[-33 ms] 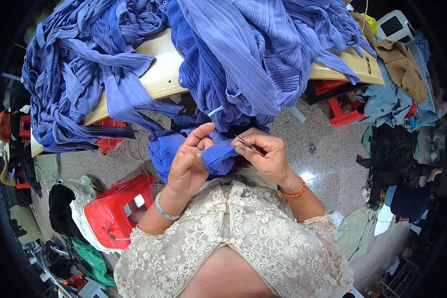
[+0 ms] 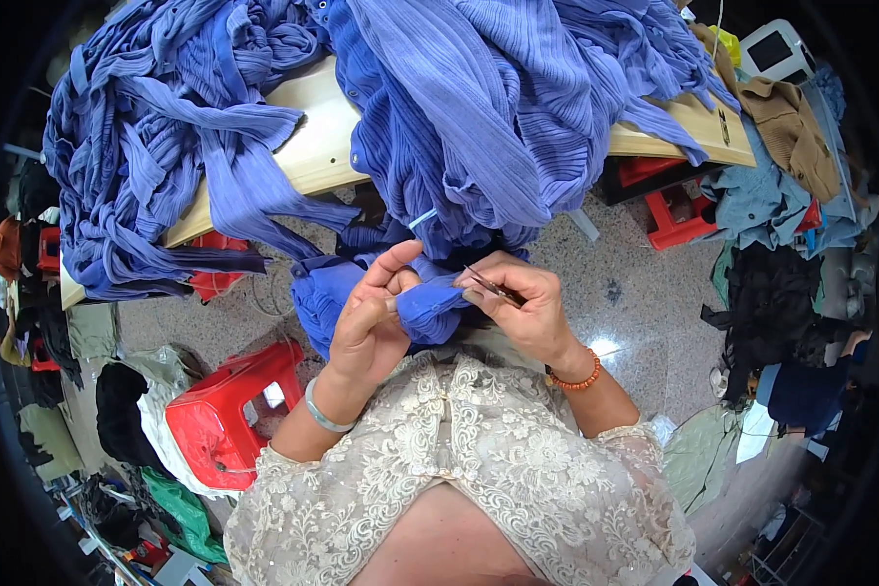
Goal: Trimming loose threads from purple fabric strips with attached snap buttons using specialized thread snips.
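Speckled grey floor point(image 2: 645, 293) runs under everything we see, and the only bare stretch of it lies right of centre, between our lap and the clutter along the right rim.

Nearest to us, at the middle of the frame, our left hand point(image 2: 371, 317) is curled around a fold of blue ribbed garment point(image 2: 430, 308), thumb and forefinger pinching the cloth while the other fingers lift clear. Our right hand point(image 2: 518, 303) is closed on a small pair of thread snips point(image 2: 488, 285), whose dark blades point left and touch the cloth just beside the left thumb. The two hands sit close together, with little gap between them. A pale bangle rings the left wrist and an orange bead bracelet point(image 2: 578, 381) the right.

Lower left, a red plastic stool point(image 2: 230, 410) stands near our left elbow, with dark and green bundles packed behind it along the left rim.

Farther up, the garment rises from our hands to the wooden tabletop point(image 2: 313, 146), whose front edge slants across the upper half of the frame. Blue garments point(image 2: 479, 107) are heaped over it and spill past that edge at left and centre, leaving only narrow strips of wood bare. Under its right end sits another red stool point(image 2: 679, 210). A brown garment point(image 2: 791, 127) hangs off the upper right corner, and dark clothes crowd the right edge.
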`<control>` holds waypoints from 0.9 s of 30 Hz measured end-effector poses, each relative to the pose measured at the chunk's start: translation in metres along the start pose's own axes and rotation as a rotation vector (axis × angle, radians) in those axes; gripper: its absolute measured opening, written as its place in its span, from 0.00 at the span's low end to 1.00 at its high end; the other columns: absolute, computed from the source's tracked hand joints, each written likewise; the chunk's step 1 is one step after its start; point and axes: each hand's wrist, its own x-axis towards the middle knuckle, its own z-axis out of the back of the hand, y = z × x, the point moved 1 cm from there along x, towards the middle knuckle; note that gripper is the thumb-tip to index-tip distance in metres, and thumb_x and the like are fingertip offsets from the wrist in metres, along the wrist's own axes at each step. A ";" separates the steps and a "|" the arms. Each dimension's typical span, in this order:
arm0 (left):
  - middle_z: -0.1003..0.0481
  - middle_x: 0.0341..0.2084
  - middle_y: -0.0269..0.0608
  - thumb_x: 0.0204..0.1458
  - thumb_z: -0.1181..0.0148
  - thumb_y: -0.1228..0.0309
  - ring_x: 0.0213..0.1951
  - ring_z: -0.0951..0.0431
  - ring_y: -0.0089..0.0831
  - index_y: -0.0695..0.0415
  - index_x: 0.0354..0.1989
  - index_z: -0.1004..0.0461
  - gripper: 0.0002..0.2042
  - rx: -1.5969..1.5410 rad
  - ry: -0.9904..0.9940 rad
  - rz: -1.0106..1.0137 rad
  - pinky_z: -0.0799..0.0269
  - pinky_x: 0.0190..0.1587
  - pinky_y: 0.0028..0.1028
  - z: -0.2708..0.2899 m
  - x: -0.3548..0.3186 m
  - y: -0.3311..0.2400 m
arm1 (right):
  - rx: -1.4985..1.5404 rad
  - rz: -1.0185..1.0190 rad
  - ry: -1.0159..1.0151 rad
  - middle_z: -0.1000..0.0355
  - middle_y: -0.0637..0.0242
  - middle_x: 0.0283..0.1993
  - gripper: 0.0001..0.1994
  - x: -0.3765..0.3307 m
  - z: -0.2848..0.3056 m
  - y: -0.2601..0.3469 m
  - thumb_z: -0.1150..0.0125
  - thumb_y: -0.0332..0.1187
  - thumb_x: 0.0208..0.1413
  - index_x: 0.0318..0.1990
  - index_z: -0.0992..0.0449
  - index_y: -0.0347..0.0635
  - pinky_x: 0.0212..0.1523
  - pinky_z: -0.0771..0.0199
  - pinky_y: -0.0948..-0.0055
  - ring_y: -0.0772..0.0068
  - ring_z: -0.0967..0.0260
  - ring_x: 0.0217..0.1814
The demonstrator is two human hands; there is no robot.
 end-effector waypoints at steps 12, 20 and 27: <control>0.37 0.25 0.31 0.46 0.50 0.76 0.29 0.35 0.20 0.65 0.60 0.41 0.28 -0.144 -0.059 0.021 0.34 0.38 0.20 -0.003 0.004 0.003 | 0.083 -0.079 -0.099 0.26 0.66 0.38 0.06 -0.009 0.013 0.004 0.37 0.25 0.53 0.36 0.25 0.34 0.33 0.33 0.85 0.87 0.36 0.30; 0.35 0.27 0.31 0.48 0.49 0.74 0.31 0.34 0.20 0.65 0.60 0.42 0.28 -0.039 -0.002 0.013 0.34 0.39 0.20 -0.006 -0.001 0.005 | 0.164 0.036 0.021 0.29 0.61 0.47 0.14 -0.003 -0.017 0.007 0.35 0.21 0.48 0.45 0.25 0.35 0.41 0.28 0.84 0.81 0.29 0.43; 0.35 0.27 0.31 0.48 0.49 0.74 0.31 0.34 0.19 0.65 0.60 0.42 0.27 -0.021 -0.032 0.011 0.34 0.38 0.20 -0.005 0.000 0.009 | -0.158 0.074 0.025 0.29 0.60 0.46 0.06 -0.001 -0.015 0.023 0.37 0.19 0.48 0.35 0.25 0.34 0.33 0.31 0.83 0.83 0.31 0.37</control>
